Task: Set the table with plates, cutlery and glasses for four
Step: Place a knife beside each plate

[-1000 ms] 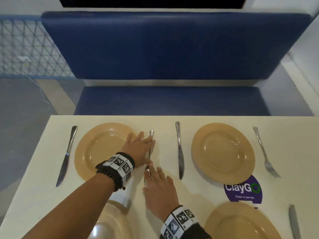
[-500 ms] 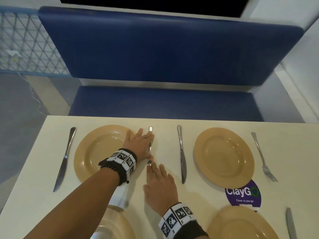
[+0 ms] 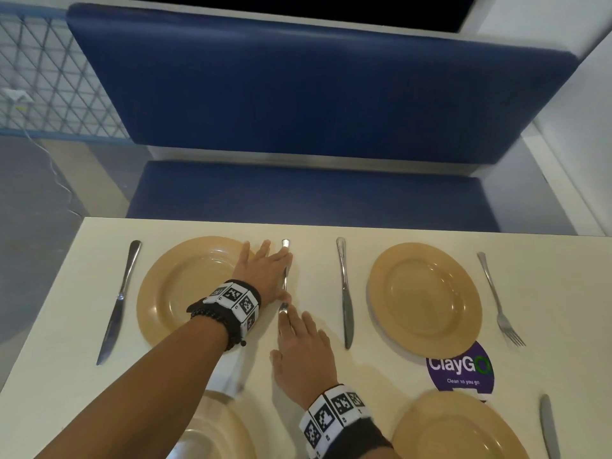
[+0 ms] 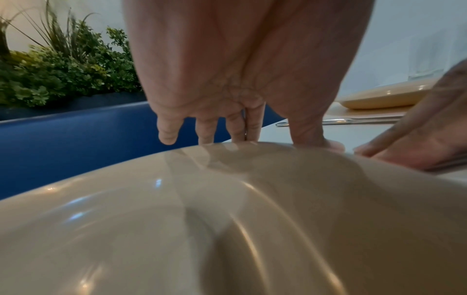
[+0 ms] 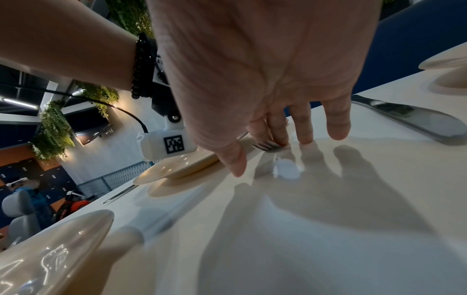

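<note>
Glossy tan plate [image 3: 185, 293], looks glazed or plastic. Shiny metal fork [image 3: 285, 276], knife [image 3: 344, 293] at its 3 o'clock. Smooth, faintly reflective cream tabletop [image 3: 546, 276]. Matt blue padded bench [image 3: 298, 193].

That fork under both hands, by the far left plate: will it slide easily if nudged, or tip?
The fork looks like polished metal lying flat on the smooth table, so it probably slides readily under the left hand and right hand. Flat and low, it seems unlikely to tip. It likely stays stiff, though it may pivot if pushed at one end.
</note>
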`<action>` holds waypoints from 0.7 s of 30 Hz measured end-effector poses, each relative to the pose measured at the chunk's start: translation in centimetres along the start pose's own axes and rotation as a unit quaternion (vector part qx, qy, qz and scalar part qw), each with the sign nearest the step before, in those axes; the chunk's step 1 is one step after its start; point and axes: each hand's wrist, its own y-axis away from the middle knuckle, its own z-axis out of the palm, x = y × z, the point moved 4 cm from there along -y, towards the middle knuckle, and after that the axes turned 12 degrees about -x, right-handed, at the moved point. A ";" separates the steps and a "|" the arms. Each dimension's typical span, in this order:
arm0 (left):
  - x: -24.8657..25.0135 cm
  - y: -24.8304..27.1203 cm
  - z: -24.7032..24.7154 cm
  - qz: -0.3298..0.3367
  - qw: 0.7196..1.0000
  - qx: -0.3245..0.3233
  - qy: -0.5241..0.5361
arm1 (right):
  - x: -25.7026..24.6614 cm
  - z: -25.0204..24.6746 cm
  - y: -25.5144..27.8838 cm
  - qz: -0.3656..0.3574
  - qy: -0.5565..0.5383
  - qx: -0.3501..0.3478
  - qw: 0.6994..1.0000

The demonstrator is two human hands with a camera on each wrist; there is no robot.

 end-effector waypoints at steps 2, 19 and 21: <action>0.0 0.1 0.0 -0.001 1.000 -0.001 0.005 | -0.2 -0.1 0.2 0.001 -0.004 -0.003 1.000; -0.4 3.4 -1.1 0.021 0.995 0.092 0.041 | -0.4 -1.5 1.4 0.000 -0.061 0.003 0.998; 0.6 5.4 -2.0 0.042 0.985 0.124 0.112 | -0.5 -2.8 3.0 -0.014 -0.088 0.013 0.996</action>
